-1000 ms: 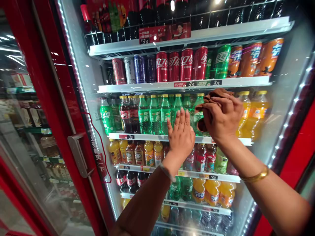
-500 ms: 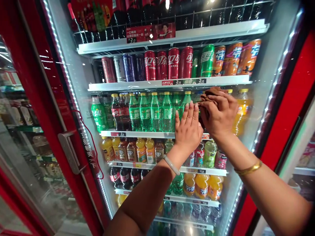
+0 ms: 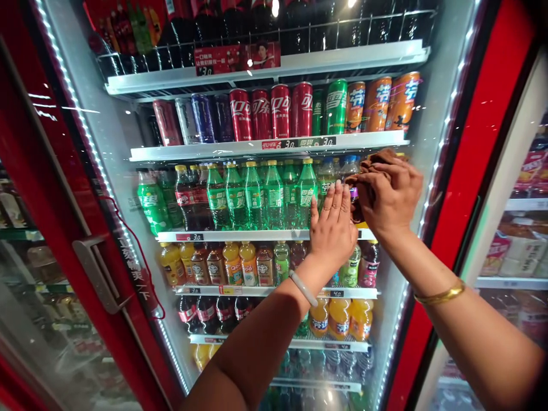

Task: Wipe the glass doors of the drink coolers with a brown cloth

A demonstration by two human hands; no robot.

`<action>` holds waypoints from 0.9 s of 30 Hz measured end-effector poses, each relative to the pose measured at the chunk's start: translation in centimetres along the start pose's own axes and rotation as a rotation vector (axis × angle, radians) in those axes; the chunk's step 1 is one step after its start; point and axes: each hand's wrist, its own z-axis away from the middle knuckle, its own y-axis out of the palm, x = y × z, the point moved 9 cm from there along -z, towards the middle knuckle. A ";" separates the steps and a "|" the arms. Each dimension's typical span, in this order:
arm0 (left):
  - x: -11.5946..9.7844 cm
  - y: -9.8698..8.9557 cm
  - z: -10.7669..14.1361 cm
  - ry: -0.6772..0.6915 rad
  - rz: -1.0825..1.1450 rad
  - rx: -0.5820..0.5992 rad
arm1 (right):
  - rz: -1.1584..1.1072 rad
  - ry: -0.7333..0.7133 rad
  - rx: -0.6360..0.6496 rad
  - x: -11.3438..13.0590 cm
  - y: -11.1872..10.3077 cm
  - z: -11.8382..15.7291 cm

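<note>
My right hand [image 3: 391, 197] grips a bunched brown cloth [image 3: 383, 162] and presses it to the glass door [image 3: 274, 222] of a drinks fridge, in front of the right part of the bottle shelf. Flat on the glass to its left lies my left hand [image 3: 334, 225], fingers stretched upward and holding nothing. A pale bangle is on the left wrist, a gold one on the right. Behind the glass, green soda bottles [image 3: 274, 194] stand just left of my left hand. The bottles directly behind both hands are partly hidden.
The metal door handle [image 3: 99, 274] is at the left, with a red cord [image 3: 139, 245] hanging beside it. Red cans [image 3: 280, 112] and orange cans [image 3: 379, 105] line the shelf above. At the far right stands another shelf [image 3: 514, 282] with packaged goods.
My view has shifted to the right, so the fridge sits further left in the picture. Both hands and the cloth have moved right across the glass.
</note>
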 end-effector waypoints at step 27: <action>-5.5 7.8 12.5 0.022 -0.186 0.128 | 0.029 -0.033 0.035 -6.7 -5.2 14.4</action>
